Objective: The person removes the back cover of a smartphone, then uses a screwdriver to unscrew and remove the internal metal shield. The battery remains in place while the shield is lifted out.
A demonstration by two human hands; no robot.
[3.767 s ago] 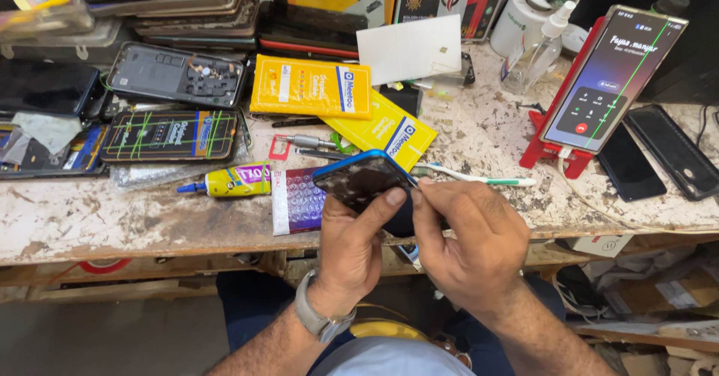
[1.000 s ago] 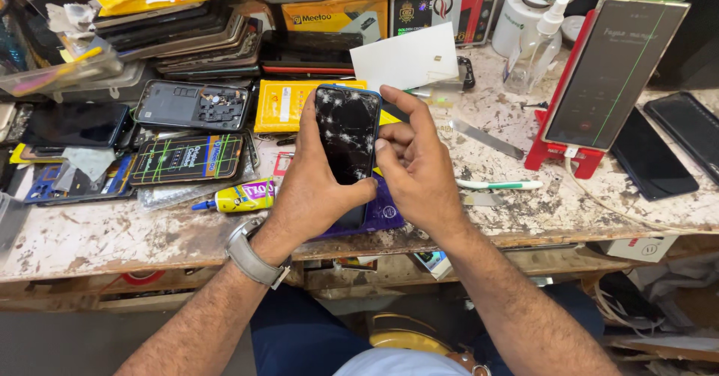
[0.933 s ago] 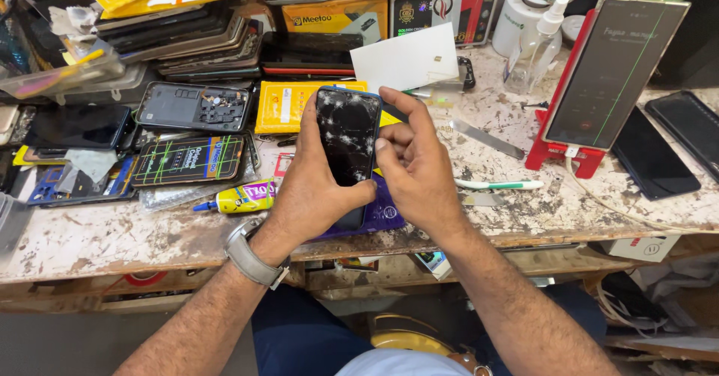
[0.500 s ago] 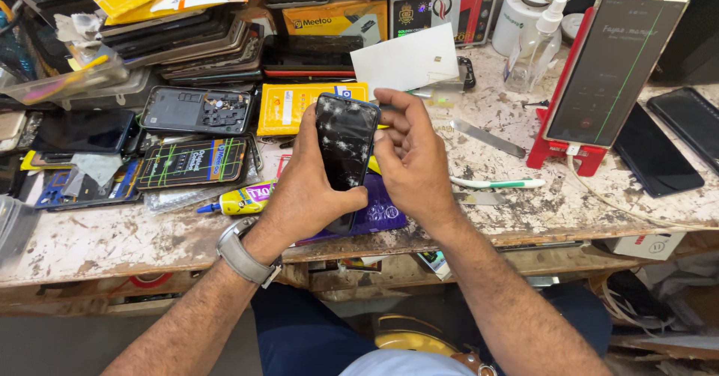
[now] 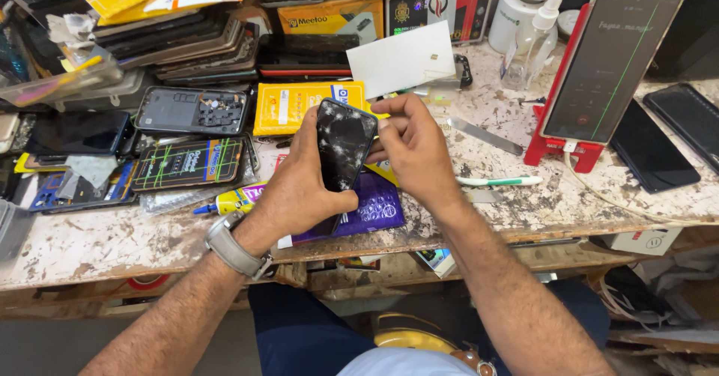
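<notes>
Cracked black phone [image 5: 343,147] stands nearly upright above the front part of the counter [image 5: 112,237], held between both hands, its shattered glass face turned toward the camera. Left hand [image 5: 299,189] wraps it from the left and below, thumb laid across the lower edge, a grey wristwatch [image 5: 236,245] on that wrist. Right hand [image 5: 412,144] closes on the phone's right edge, fingertips [image 5: 380,125] curled against its upper side; each grip is pressed onto the phone.

Under the hands lies a purple packet [image 5: 371,211], partly hidden by the left palm. A yellow flat box [image 5: 288,106] lies just behind the phone, and a white card [image 5: 401,61] leans behind that. To the left are an opened phone back [image 5: 191,110], a dark packet with green lines [image 5: 187,162] and a small glue tube [image 5: 228,200] near the left wrist. To the right of the right hand lie a metal blade [image 5: 487,136] and a white pen with green tip [image 5: 498,181]. Farther right, a large phone [image 5: 610,65] with a green line down its dim screen leans on a red stand [image 5: 558,151], with 2 dark phones [image 5: 651,147] lying flat beside it. A clear spray bottle [image 5: 528,43] stands at the back.

Both forearms come up from the bottom edge and converge at the phone.
</notes>
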